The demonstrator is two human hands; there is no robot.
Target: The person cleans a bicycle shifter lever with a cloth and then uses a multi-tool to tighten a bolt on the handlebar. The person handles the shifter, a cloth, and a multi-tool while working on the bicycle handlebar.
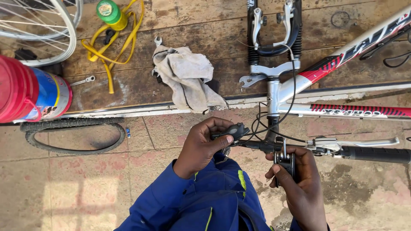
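Handlebar (pixel 368 154) shifter (pixel 233 130) sat pinched in the left hand (pixel 201 147); right hand (pixel 299 188) fingers clamped a folding multi-tool (pixel 284 162) (it might slip, nicking cables).

A silver, red and black striped metal bicycle frame (pixel 342 55) runs at two o'clock. A grey crumpled cloth rag (pixel 188 75) lies at twelve, yellow tangled rubber strips (pixel 109 53) and a green bottle cap (pixel 108 10) at eleven, a red and blue tin (pixel 32 94) at ten.

Rag (pixel 187 75) lies left of bicycle fork (pixel 274 38).
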